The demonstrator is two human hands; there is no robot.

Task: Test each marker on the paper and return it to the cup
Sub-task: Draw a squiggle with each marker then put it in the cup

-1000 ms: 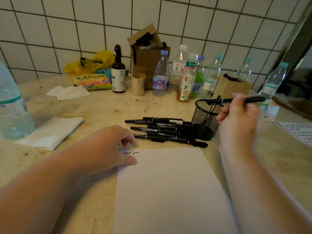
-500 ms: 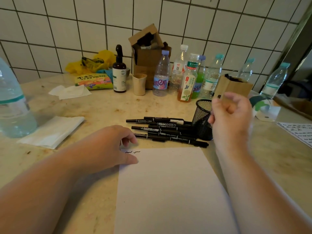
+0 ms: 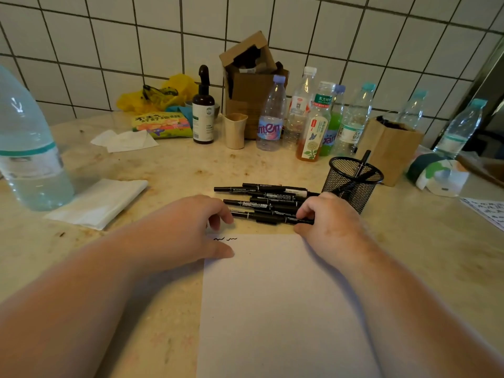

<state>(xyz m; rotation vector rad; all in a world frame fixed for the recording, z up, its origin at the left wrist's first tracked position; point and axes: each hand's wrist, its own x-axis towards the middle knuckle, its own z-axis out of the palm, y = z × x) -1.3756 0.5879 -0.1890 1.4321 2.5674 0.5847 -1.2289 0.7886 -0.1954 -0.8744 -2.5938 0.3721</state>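
Note:
A white paper (image 3: 275,304) lies in front of me with two black squiggles (image 3: 225,238) at its top left. Just beyond its top edge lie several black markers (image 3: 268,199) in a loose row. To their right stands a black mesh cup (image 3: 344,178), and a marker (image 3: 362,162) leans inside it. My left hand (image 3: 188,230) rests on the paper's top left corner, thumb on the sheet, holding nothing. My right hand (image 3: 326,227) is down at the right end of the nearest marker (image 3: 268,218), thumb and fingers pinched around it.
A big water bottle (image 3: 26,148) and a folded tissue (image 3: 101,201) lie at the left. Several drink bottles (image 3: 313,121), a brown pump bottle (image 3: 203,113), a paper cup (image 3: 235,130) and cardboard boxes (image 3: 252,85) line the tiled wall. A printed sheet (image 3: 488,211) lies far right.
My right hand carried a marker to the mesh cup, let it go there, then came down onto the right end of the nearest marker. My left hand stayed on the paper.

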